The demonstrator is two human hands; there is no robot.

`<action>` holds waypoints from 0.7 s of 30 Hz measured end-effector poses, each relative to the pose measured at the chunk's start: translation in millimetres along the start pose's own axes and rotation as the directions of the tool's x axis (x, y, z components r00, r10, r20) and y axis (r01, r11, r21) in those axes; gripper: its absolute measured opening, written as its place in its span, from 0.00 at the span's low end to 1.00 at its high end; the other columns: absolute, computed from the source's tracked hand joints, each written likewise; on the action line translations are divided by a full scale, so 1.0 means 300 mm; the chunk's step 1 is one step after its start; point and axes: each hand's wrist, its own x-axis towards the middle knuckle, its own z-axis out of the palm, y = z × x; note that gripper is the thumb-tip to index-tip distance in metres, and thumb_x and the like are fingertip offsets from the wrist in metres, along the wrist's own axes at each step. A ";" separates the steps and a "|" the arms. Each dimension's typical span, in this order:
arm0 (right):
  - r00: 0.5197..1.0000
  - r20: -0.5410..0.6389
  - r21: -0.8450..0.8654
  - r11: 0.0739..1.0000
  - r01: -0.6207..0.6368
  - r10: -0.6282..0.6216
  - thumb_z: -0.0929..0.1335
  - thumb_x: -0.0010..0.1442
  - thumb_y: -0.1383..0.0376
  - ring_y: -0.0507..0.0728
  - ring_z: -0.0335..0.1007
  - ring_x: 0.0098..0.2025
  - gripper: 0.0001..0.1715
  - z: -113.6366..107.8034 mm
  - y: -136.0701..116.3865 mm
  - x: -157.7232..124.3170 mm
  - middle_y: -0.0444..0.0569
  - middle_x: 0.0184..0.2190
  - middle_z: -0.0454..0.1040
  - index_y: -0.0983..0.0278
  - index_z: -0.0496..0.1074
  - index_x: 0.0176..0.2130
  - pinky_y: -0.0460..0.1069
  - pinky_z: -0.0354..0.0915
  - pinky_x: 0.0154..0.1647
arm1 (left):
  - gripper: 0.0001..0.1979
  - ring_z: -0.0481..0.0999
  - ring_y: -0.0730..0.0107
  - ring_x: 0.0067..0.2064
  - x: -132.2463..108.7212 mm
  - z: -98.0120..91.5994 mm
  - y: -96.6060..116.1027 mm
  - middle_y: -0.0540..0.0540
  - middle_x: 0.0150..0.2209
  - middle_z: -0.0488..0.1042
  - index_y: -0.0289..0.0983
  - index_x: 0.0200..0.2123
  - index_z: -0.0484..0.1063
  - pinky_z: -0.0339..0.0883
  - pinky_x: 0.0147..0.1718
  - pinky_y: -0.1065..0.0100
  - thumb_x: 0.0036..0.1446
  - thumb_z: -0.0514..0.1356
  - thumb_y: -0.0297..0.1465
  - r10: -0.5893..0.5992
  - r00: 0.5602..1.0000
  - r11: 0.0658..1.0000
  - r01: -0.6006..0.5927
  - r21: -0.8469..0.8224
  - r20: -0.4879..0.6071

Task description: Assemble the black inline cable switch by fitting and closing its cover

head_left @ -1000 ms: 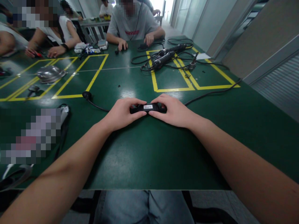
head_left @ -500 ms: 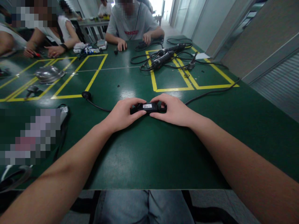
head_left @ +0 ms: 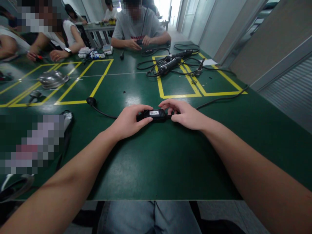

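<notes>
A black in-line cable box (head_left: 158, 114) with a white label lies level over the green table, a cord leaving each end. My left hand (head_left: 130, 121) is closed around the box's left end, fingers on the far side and thumb on the near side. At the other end, my right hand (head_left: 186, 113) has its thumb and curled fingers around the cable (head_left: 168, 116) just beside the box; its index finger is lifted off. The left cord runs to a round black plug (head_left: 91, 101). Part of the box is hidden by my left fingers.
Black handheld power tools (head_left: 170, 65) with tangled cords lie inside yellow tape outlines at the far right. A metal bowl-shaped piece (head_left: 52, 79) stands on the left, above a pixelated item (head_left: 36, 143). Across the table sits a person in a grey shirt (head_left: 140, 27); others sit left.
My right hand has slid right, off the box's right end and onto the cable, uncovering that end. My left hand stays in place. The person opposite has brought both hands together.
</notes>
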 end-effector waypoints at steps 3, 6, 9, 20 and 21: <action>1.000 -0.007 0.064 0.998 -0.026 0.026 0.68 0.41 0.66 0.64 0.76 0.43 0.38 -0.005 0.009 0.007 0.55 0.52 0.85 0.61 0.82 0.53 0.59 0.73 0.47 | 0.21 0.86 0.54 0.51 -0.002 0.000 -0.001 0.40 0.52 0.89 0.41 0.62 0.86 0.79 0.59 0.52 0.71 0.68 0.41 0.016 1.000 1.000 -0.016 0.014 0.006; 0.999 -0.019 0.083 0.996 -0.027 0.029 0.68 0.43 0.66 0.67 0.78 0.47 0.34 -0.011 0.011 0.009 0.54 0.52 0.86 0.60 0.84 0.50 0.62 0.74 0.53 | 0.20 0.85 0.53 0.52 -0.002 0.001 -0.001 0.41 0.54 0.89 0.43 0.62 0.86 0.79 0.60 0.51 0.71 0.68 0.42 0.017 1.000 1.000 -0.017 0.015 0.009; 1.000 -0.022 0.055 0.998 -0.009 0.010 0.69 0.49 0.65 0.67 0.80 0.49 0.28 -0.012 0.005 0.008 0.53 0.52 0.88 0.60 0.87 0.49 0.62 0.74 0.57 | 0.20 0.85 0.53 0.52 -0.001 -0.003 0.001 0.41 0.54 0.89 0.43 0.61 0.86 0.79 0.60 0.51 0.71 0.69 0.42 0.011 1.000 1.000 -0.011 0.017 0.015; 0.998 -0.037 -0.079 0.996 0.039 -0.042 0.71 0.68 0.61 0.64 0.82 0.51 0.16 0.007 -0.005 0.005 0.52 0.47 0.89 0.61 0.89 0.47 0.58 0.72 0.57 | 0.19 0.85 0.53 0.53 0.003 -0.012 0.003 0.41 0.53 0.88 0.40 0.59 0.85 0.79 0.58 0.52 0.69 0.68 0.39 0.034 0.999 0.999 -0.034 0.003 0.026; 0.999 -0.036 -0.088 0.995 0.035 -0.038 0.72 0.68 0.60 0.64 0.82 0.49 0.16 0.011 -0.007 0.004 0.52 0.46 0.89 0.62 0.89 0.48 0.57 0.72 0.54 | 0.18 0.85 0.53 0.54 0.004 -0.013 0.002 0.41 0.54 0.88 0.40 0.59 0.85 0.79 0.58 0.52 0.69 0.68 0.39 0.041 0.999 0.999 -0.041 0.003 0.025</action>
